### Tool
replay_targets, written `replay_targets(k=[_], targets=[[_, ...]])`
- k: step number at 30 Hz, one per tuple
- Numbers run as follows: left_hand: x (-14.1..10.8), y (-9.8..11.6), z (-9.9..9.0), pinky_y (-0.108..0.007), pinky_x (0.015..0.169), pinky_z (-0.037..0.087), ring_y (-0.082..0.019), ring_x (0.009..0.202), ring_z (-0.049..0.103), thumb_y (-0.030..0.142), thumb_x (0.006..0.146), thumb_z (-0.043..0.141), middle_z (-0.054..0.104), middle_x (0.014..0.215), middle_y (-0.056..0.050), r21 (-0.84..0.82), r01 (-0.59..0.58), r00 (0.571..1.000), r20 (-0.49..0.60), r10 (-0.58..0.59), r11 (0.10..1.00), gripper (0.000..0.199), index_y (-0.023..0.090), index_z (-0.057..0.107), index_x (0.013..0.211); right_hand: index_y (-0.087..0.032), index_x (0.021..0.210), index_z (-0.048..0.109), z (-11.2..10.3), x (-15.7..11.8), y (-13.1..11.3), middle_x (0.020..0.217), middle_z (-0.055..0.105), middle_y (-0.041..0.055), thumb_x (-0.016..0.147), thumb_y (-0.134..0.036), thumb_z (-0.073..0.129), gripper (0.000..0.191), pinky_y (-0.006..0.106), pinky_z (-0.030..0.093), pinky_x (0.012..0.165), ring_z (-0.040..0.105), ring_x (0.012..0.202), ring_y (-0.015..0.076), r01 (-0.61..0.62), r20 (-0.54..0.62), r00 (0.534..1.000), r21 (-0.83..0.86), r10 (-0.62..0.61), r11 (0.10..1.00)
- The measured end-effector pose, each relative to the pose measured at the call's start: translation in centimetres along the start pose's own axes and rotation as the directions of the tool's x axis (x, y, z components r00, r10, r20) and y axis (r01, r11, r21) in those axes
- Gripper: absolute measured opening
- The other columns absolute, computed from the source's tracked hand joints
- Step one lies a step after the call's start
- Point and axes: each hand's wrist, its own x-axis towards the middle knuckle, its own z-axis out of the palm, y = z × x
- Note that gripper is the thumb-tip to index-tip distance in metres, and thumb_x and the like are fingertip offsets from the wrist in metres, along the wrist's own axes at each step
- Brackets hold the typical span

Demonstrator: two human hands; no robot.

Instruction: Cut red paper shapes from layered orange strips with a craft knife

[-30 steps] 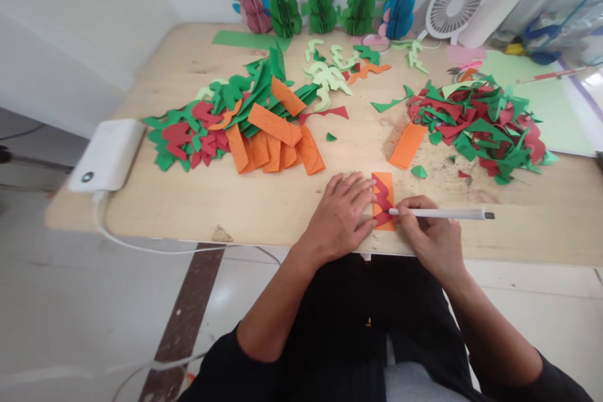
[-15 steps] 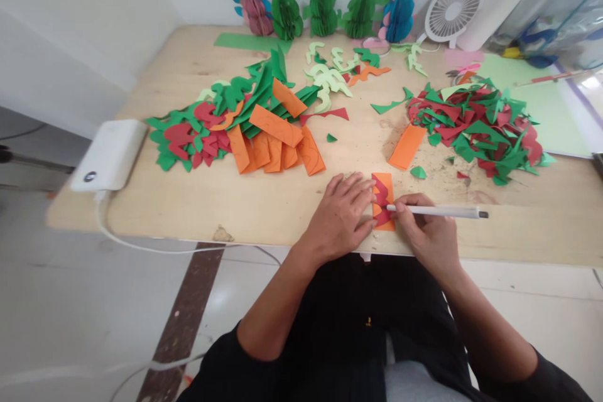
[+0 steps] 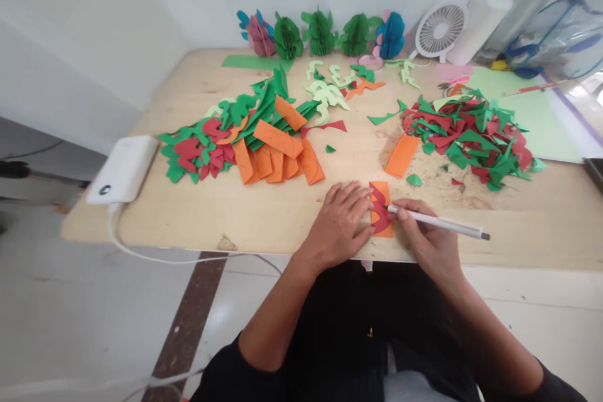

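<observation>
Near the table's front edge lies an orange paper piece (image 3: 384, 191) with a red wavy paper cutout (image 3: 380, 217) on top of it. My left hand (image 3: 340, 221) rests flat with its fingers spread, the fingertips pressing on the left edge of the cutout and the orange paper. In a writing grip, my right hand (image 3: 429, 237) holds a white pen (image 3: 445, 222). Its tip touches at the right edge of the red cutout. Another orange paper piece (image 3: 402, 156) lies just beyond, beside a small green scrap (image 3: 414, 180).
To the left are piled green and red cutouts (image 3: 200, 151) and orange folded papers (image 3: 277, 138). A heap of scraps (image 3: 471, 135) lies right. Honeycomb paper figures (image 3: 321, 34) and a white fan (image 3: 441, 30) stand at the back. A power bank (image 3: 125, 169) with a cable sits far left.
My right hand has turned the pen so its back end points lower, its tip staying at the cutout's right edge. The whole view has shifted slightly. My left hand keeps pressing the papers.
</observation>
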Motion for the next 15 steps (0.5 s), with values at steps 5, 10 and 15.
replay_targets(k=[5,10,15], targets=[[0.0,0.0,0.0,-0.049,0.120,0.024,-0.026,0.142,0.036,0.032,0.091,0.056,0.055,0.143,-0.007,-0.005,-0.010,1.000,-0.003,0.010,1.000,0.026,0.019,0.060,0.112,-0.025,0.110,0.066,-0.4,-0.7,0.3,0.100,0.076,0.0058,0.096,-0.031,0.052,0.021,0.037,0.053,0.082,0.070,0.094,0.0225,0.149,0.060,0.988,-0.194,-0.140,0.970],[0.0,0.0,-0.1,-0.050,0.120,0.024,-0.026,0.142,0.037,0.032,0.090,0.056,0.055,0.143,-0.008,-0.018,0.001,1.000,0.005,-0.001,1.000,0.026,0.019,0.060,0.112,-0.022,0.111,0.066,0.2,-1.1,0.4,0.097,0.076,0.0063,0.097,-0.022,0.049,0.022,0.037,0.049,0.081,0.069,0.088,0.0215,0.336,0.102,0.941,-0.374,-0.322,0.864],[-0.1,-0.2,0.1,-0.050,0.120,0.024,-0.026,0.141,0.038,0.031,0.089,0.058,0.056,0.141,-0.008,-0.032,-0.004,1.000,-0.008,0.003,0.999,0.027,0.019,0.059,0.113,-0.018,0.112,0.066,0.5,-1.4,1.4,0.090,0.073,0.0074,0.097,-0.019,0.047,0.024,0.035,0.046,0.077,0.065,0.084,0.0211,0.419,0.158,0.907,-0.445,-0.391,0.791]])
